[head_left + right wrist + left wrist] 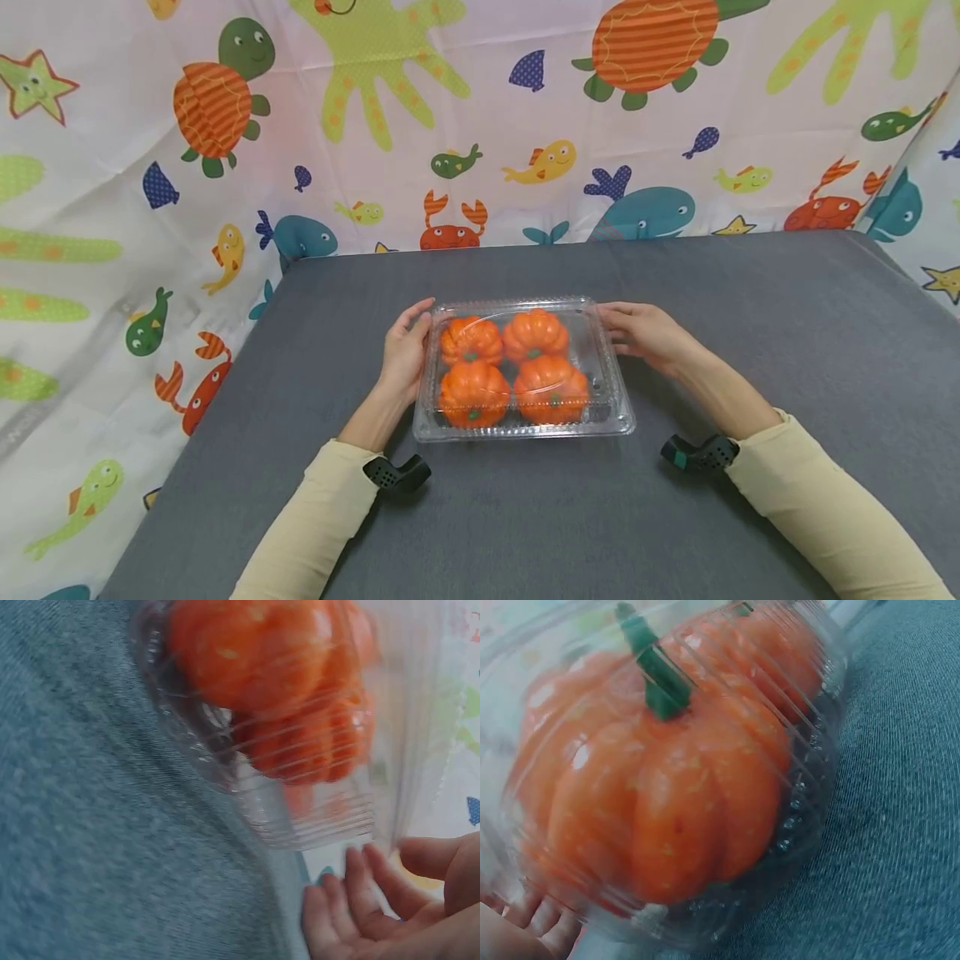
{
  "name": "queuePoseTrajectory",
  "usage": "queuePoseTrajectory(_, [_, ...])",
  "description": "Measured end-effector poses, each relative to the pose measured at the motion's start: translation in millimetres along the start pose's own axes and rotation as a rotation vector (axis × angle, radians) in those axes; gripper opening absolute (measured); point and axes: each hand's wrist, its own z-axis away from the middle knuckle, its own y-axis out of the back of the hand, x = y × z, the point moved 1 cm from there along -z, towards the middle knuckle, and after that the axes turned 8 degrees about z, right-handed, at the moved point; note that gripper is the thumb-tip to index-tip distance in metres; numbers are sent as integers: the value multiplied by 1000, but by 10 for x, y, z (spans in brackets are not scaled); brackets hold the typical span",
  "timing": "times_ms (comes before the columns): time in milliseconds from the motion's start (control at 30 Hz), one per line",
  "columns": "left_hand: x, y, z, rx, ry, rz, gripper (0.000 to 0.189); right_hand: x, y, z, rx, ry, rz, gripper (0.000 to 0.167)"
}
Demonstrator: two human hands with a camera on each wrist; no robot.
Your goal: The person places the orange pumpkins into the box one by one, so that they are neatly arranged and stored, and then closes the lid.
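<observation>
A clear plastic clamshell box (611, 392) with its lid down is held in front of me, over the middle of the table. Several small orange pumpkins (551, 390) with green stems sit inside it in two rows. My left hand (402, 358) grips the box's left side, its fingertips at the wall in the left wrist view. On the right, my right hand (645, 333) pinches the box near its far corner; thumb and forefinger meet at the plastic edge in the right wrist view. One pumpkin (652, 802) fills much of the left wrist view through the ribbed plastic.
A grey cloth covers the table (525, 525). Behind it and along the left hangs a white curtain (510, 108) printed with sea animals. Dark camera mounts (397, 475) are strapped at both wrists over cream sleeves (315, 517).
</observation>
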Motion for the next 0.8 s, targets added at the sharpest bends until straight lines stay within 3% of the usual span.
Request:
queuePoseTrajectory(267, [23, 11, -18, -111, 25, 110, 45, -16, -29, -79, 55, -15, 13, 48])
queuePoseTrajectory(567, [130, 132, -14, -120, 201, -97, 42, -101, -60, -198, 103, -43, 24, 44])
queuePoseTrajectory(800, [241, 177, 58, -160, 242, -198, 48, -125, -42, -226, 148, -64, 9, 46])
